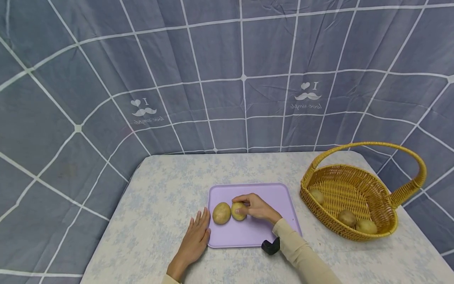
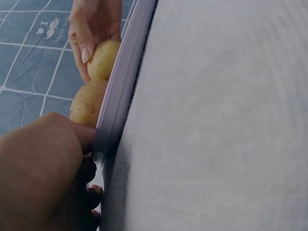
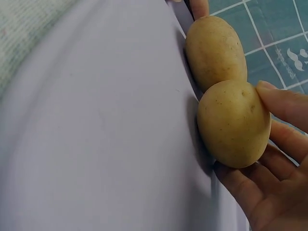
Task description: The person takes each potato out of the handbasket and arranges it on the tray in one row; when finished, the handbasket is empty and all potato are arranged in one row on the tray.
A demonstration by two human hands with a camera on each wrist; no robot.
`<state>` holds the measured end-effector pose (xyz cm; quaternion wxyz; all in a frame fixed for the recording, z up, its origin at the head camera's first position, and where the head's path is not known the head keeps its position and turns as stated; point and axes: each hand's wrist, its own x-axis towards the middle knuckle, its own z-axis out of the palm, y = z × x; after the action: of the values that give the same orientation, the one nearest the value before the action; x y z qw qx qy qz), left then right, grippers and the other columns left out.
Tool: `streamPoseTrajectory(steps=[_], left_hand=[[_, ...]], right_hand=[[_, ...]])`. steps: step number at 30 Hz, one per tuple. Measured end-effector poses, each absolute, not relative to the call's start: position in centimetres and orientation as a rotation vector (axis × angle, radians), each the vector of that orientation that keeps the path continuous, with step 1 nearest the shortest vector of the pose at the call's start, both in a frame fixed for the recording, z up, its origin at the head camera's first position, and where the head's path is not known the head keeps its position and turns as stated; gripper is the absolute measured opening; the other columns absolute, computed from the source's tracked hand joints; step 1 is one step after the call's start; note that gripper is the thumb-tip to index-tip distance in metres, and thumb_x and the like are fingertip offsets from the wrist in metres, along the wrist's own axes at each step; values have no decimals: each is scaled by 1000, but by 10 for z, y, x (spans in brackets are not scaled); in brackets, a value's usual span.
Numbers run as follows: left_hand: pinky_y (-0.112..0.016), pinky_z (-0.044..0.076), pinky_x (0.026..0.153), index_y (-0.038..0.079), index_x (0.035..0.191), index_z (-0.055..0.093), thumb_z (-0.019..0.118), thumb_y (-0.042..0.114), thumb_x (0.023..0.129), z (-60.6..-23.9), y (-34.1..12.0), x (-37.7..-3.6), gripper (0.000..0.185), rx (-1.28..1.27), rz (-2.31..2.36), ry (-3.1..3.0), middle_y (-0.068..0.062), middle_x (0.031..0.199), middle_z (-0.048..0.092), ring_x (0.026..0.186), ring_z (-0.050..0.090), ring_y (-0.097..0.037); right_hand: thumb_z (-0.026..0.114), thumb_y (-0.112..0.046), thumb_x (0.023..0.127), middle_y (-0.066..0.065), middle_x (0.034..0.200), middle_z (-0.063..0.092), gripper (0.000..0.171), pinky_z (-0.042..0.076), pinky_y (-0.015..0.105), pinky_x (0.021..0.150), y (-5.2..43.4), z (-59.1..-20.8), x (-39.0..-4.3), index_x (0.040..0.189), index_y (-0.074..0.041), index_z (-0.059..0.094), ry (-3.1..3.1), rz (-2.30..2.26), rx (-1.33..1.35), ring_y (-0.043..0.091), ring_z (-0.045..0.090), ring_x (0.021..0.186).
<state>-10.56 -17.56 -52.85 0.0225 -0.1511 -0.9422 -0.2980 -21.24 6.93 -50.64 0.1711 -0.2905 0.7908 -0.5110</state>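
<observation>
A purple tray [image 1: 269,197] lies on the table with two potatoes side by side near its left edge. My right hand [image 1: 244,206] curls round the right potato [image 1: 237,212], which rests on the tray and touches the left potato [image 1: 221,213]. In the right wrist view the thumb and fingers [image 3: 284,103] cup that potato [image 3: 233,122] against the other potato [image 3: 215,50]. My left hand [image 1: 196,236] lies flat on the table, fingers straight, touching the tray's left rim [image 2: 122,82].
A wicker basket [image 1: 372,145] with a tall handle stands at the right of the table and holds three potatoes [image 1: 347,217]. A pale patterned cloth covers the table [image 1: 159,189]. Blue checked fabric hangs behind and at both sides.
</observation>
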Motion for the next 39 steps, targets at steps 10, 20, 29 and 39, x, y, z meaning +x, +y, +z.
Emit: streamPoseTrajectory(steps=[10, 20, 29, 39], left_hand=[[-50, 4, 106, 5, 140, 21, 37, 18, 95, -528, -175, -107, 49, -474, -920, -2917, -6, 147, 14, 135, 9, -28], [-51, 5, 106, 4, 139, 22, 38, 18, 95, -529, -174, -107, 49, -485, -908, -2902, -7, 147, 15, 134, 10, -29], [-51, 6, 106, 4, 139, 22, 38, 18, 95, -529, -173, -108, 49, -485, -900, -2906, -7, 147, 15, 134, 10, -30], [-52, 8, 105, 3, 139, 24, 40, 17, 94, -533, -174, -107, 49, -469, -863, -2884, -8, 146, 18, 133, 14, -31]], right_hand=[[65, -13, 79, 12, 124, 52, 44, 37, 39, 97, 69, -503, -209, 119, 1, 54, 2221, -1477, -806, 25, 48, 115], [66, -14, 78, 5, 123, 54, 44, 36, 36, 97, 69, -504, -210, 119, -4, 55, 2253, -1461, -798, 19, 47, 115], [60, -6, 82, 21, 127, 47, 43, 28, 48, 101, 81, -461, -198, 123, 3, 48, 2181, -1540, -828, 36, 38, 121], [59, -7, 84, 17, 132, 42, 48, 26, 48, 102, 133, -404, -188, 128, 1, 43, 2304, -1703, -770, 32, 36, 123]])
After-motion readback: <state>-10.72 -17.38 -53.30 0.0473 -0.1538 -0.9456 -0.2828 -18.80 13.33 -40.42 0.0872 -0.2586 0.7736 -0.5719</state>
